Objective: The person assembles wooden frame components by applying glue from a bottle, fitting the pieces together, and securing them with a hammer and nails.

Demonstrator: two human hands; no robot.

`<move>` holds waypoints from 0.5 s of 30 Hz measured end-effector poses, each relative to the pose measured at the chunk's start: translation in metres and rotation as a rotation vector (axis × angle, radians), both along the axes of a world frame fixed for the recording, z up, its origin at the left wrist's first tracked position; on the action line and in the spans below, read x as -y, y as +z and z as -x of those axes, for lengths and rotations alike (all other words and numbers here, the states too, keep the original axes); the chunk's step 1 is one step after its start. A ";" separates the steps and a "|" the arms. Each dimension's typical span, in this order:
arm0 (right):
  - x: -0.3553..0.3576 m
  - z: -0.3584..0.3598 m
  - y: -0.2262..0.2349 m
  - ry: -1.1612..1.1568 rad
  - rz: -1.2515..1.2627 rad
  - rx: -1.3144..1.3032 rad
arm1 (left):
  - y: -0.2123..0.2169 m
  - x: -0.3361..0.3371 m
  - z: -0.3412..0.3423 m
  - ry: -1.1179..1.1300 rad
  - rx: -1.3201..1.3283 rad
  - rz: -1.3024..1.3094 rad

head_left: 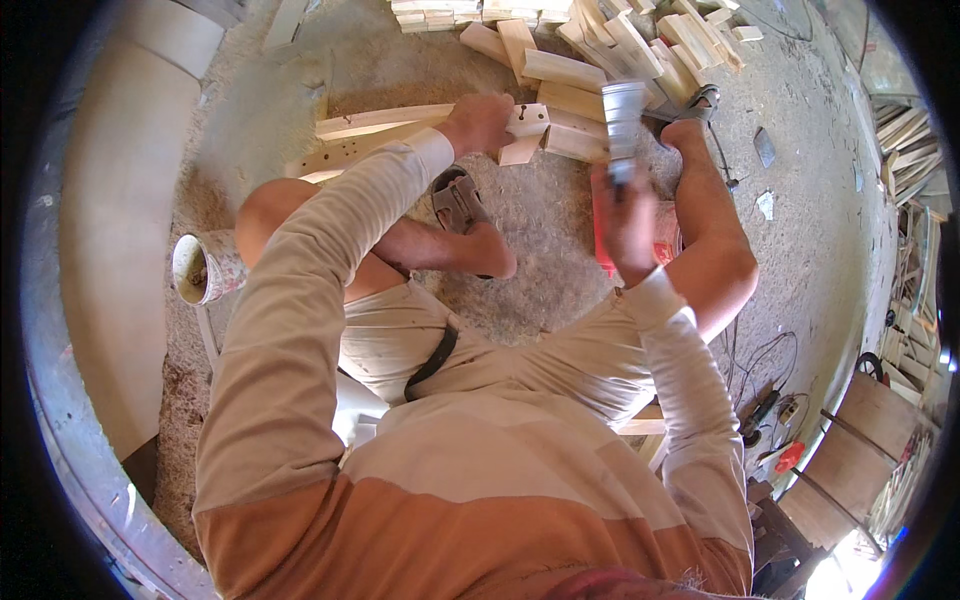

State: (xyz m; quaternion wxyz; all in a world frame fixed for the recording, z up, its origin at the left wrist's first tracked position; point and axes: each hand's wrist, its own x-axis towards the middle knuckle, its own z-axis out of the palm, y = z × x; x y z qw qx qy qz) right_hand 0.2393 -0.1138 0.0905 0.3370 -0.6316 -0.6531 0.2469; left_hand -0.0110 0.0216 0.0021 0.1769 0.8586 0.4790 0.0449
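My left hand is closed on the end of a pale wooden piece, which lies among other pieces on the floor in front of me. Dark spots, perhaps nails or holes, show on the wooden end block beside my fingers. Raised over the floor, my right hand grips a hammer-like tool whose silvery metal part is smeared by motion. A second long wooden piece with a row of dark holes runs under my left forearm. Behind my right hand stands a red plastic container, partly hidden.
Loose wooden blocks lie scattered beyond my feet, with stacked strips behind them. A white bucket stands by my left knee. Cables and a power tool lie at right. A large pale board runs along the left.
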 end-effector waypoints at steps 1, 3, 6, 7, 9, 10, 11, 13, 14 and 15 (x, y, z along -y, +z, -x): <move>0.009 -0.026 -0.060 0.164 0.005 0.344 | 0.001 -0.003 -0.003 -0.030 0.017 -0.018; 0.010 -0.016 -0.042 0.082 0.084 0.210 | 0.003 0.000 0.001 0.015 -0.022 -0.020; 0.004 -0.010 0.003 0.066 0.106 0.115 | -0.005 0.005 0.005 0.056 -0.011 -0.039; 0.005 -0.006 0.009 0.060 0.134 0.085 | -0.009 0.006 0.007 0.050 -0.026 -0.018; 0.002 -0.005 0.005 0.078 0.186 0.091 | -0.003 0.000 0.004 0.025 -0.021 -0.017; 0.000 -0.005 -0.003 0.093 0.207 0.174 | 0.000 -0.001 0.004 0.015 -0.007 -0.025; 0.000 -0.003 -0.016 0.112 0.234 0.248 | 0.002 0.001 0.004 0.006 -0.001 -0.026; 0.003 -0.007 -0.049 0.122 0.332 0.342 | 0.000 0.000 -0.001 0.007 -0.045 0.011; 0.002 -0.005 -0.048 0.120 0.344 0.344 | 0.000 -0.001 -0.001 0.014 -0.072 0.025; 0.001 -0.004 -0.047 0.117 0.356 0.347 | 0.000 0.000 -0.001 0.002 -0.070 0.017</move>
